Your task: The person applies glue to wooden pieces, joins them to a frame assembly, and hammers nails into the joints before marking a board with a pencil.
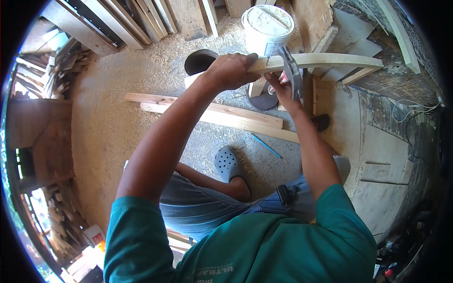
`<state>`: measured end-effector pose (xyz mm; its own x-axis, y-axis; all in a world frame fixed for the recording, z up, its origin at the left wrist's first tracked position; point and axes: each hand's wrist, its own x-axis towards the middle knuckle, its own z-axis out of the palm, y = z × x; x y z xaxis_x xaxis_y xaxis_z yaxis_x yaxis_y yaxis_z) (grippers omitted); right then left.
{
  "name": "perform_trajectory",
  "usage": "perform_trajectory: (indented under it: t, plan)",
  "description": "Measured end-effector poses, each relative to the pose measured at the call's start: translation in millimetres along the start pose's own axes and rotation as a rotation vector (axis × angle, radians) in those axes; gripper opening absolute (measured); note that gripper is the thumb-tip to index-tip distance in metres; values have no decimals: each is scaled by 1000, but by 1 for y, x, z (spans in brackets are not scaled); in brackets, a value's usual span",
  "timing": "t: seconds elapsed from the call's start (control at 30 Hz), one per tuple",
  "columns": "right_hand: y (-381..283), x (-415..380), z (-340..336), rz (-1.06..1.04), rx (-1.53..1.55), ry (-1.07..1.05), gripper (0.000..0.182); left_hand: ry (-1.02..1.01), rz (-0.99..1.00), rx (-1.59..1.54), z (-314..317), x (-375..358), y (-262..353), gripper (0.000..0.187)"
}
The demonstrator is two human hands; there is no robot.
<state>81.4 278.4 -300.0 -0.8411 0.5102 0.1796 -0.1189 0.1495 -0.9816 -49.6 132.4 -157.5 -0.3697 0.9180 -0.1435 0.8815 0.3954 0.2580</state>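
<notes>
My left hand (233,70) is wrapped over the near end of a pale wooden strip (330,60). That strip runs off to the right and looks curved in this wide view. Just beside it, my right hand (286,95) is closed on a claw hammer (295,75), whose dark metal head crosses in front of the strip. Part of the red and white handle shows by my fingers; the rest is hidden. Below the strip, an upright wooden piece (257,87) stands near a dark round base (263,101).
A white bucket (268,45) stands beyond my hands, beside a dark round container (200,61). Long planks (222,116) and a blue pencil-like stick (266,145) lie on the shavings-covered floor near my foot (229,162). Boards (191,19) lean at the back.
</notes>
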Motion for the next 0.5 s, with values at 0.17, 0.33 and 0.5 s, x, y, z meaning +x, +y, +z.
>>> perform_trajectory:
  t: [0.17, 0.33, 0.5]
  plan:
    - [0, -1, 1, -16, 12, 6, 40, -3, -5, 0, -2, 0, 1, 45]
    - [-4, -1, 5, -23, 55, 32, 39, -16, -17, -1, -3, 0, 2, 45]
    - [-11, -4, 6, 27, 39, 44, 41, -23, -18, -2, -4, -1, 3, 45]
